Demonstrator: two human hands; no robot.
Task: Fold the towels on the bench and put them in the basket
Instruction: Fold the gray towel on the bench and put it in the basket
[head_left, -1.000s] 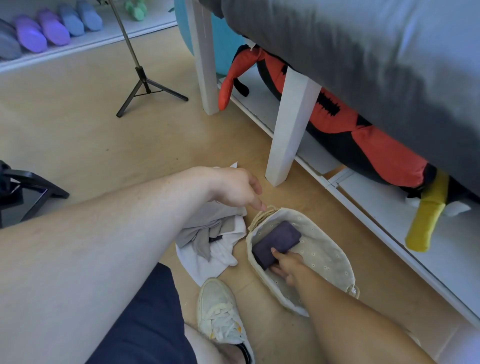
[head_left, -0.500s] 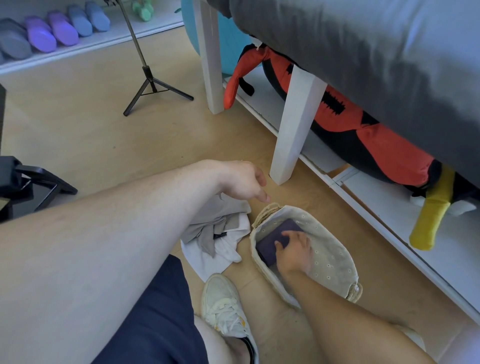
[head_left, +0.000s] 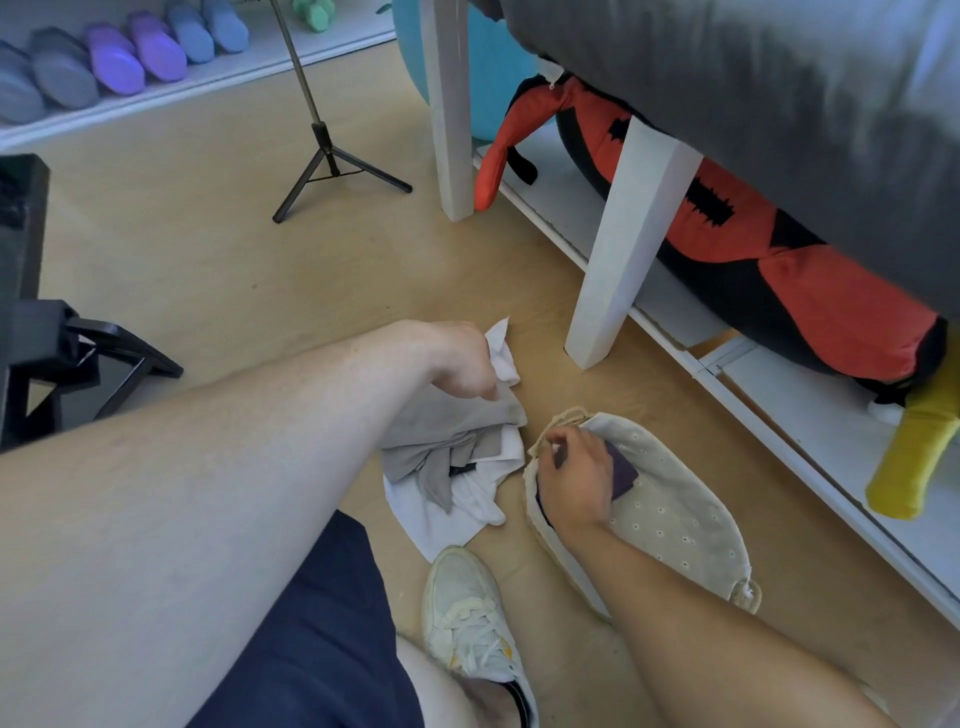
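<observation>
purple folded towel (head_left: 621, 470) sits in the fabric basket (head_left: 675, 514), right hand (head_left: 574, 475) flat on it, fingers relaxed, likely pressing it down. left hand (head_left: 462, 364) grasps white cloth (head_left: 501, 353) from the unfolded pile (head_left: 452, 467) beside the basket, probably next to fold.
</observation>
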